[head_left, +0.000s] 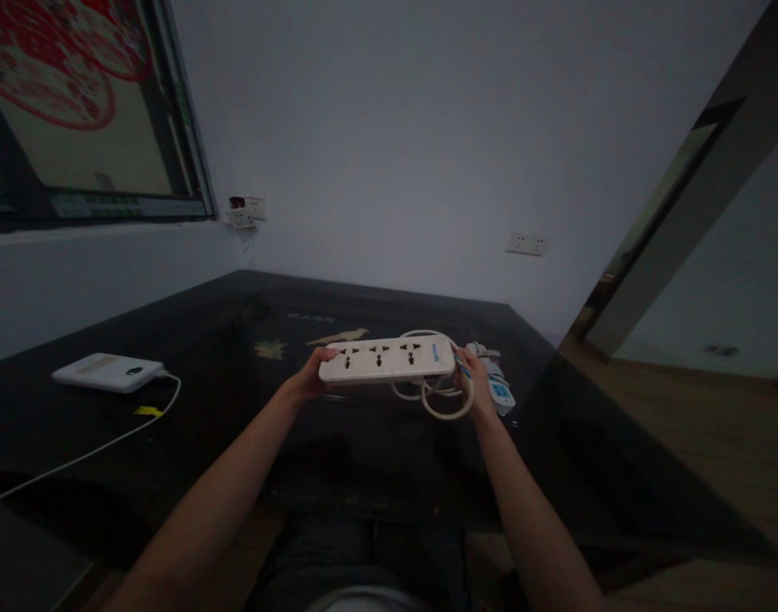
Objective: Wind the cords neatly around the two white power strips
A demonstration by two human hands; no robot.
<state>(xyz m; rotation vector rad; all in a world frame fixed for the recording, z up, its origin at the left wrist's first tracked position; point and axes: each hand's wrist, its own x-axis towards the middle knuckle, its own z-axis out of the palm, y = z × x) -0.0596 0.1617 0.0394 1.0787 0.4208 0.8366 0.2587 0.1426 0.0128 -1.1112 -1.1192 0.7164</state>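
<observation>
A white power strip (394, 359) with three socket groups is held up above the dark table, its socket face toward me. Its left end is gripped by my left hand (310, 374), thumb on the top face. My right hand (474, 378) closes around the right end, where the strip's looped white cord (448, 416) hangs. Just beyond my right hand, a second white power strip (502, 394) with a blue socket face and a wrapped cord lies on the table, partly hidden by that hand.
On the left of the black table (337, 459) lies a white power bank (108, 372) with a white cable (101, 449) running off the near left side. A yellow tag (149, 411) is beside it. Wall sockets (526, 245) are at the back; a window (95, 127) is at left.
</observation>
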